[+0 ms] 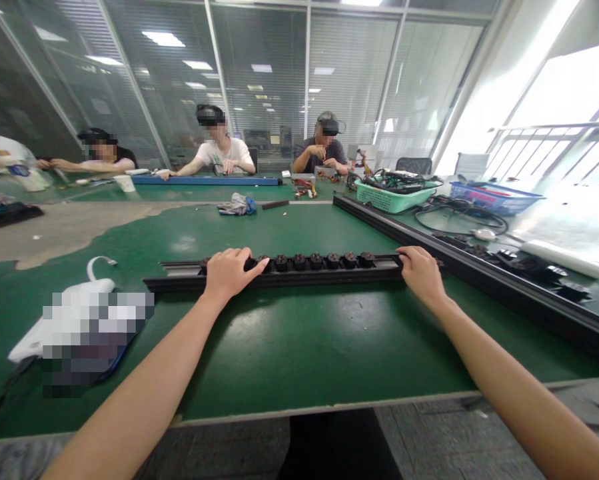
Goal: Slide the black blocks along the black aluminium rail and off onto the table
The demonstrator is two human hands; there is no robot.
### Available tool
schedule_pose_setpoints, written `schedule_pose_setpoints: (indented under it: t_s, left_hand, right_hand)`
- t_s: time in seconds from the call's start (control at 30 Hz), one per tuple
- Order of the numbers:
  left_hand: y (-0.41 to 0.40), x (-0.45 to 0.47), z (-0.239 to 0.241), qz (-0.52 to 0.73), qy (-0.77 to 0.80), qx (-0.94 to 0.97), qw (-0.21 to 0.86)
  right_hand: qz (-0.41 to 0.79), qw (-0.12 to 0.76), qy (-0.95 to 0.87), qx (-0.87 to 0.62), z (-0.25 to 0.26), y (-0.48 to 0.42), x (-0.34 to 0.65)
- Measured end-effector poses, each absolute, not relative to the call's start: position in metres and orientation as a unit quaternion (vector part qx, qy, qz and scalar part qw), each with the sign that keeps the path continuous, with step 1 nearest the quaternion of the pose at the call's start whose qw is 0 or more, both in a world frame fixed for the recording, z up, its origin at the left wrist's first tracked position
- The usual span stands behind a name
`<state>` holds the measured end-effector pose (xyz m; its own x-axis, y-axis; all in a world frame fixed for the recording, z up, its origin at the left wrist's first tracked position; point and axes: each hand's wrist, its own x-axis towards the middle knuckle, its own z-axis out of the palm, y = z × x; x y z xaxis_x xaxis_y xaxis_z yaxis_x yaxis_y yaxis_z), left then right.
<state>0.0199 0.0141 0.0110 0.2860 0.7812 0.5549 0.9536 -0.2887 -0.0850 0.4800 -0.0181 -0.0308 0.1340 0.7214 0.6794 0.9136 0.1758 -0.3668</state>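
A long black channel-shaped rail [304, 279] lies crosswise on the green table in front of me. Along its trough sits a row of several round black socket-like modules [315, 261]. My left hand [229, 272] is closed over the rail's left part, its thumb beside the leftmost visible modules; its fingers cover some of the row. Near the other end, my right hand [422, 273] grips the rail, with thumb and fingers bent around it. The undersides of both hands' grips are hidden.
A longer black rail [459, 260] runs diagonally at right, with loose black parts [544, 270] beyond it. Green [396, 199] and blue [496, 199] baskets stand behind. At left lie a white device [26, 340] and a blurred-out flat object. Several people sit across the table [299, 373].
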Motion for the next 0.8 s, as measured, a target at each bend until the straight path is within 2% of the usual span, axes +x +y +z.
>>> schedule_pose_setpoints:
  t_s: [0.8]
  left_hand:
    - [0.013,0.021,0.011,-0.213,-0.557,-0.776,0.203]
  right_hand:
    - [-0.130,0.395,-0.624,-0.662,-0.031,-0.018,0.496]
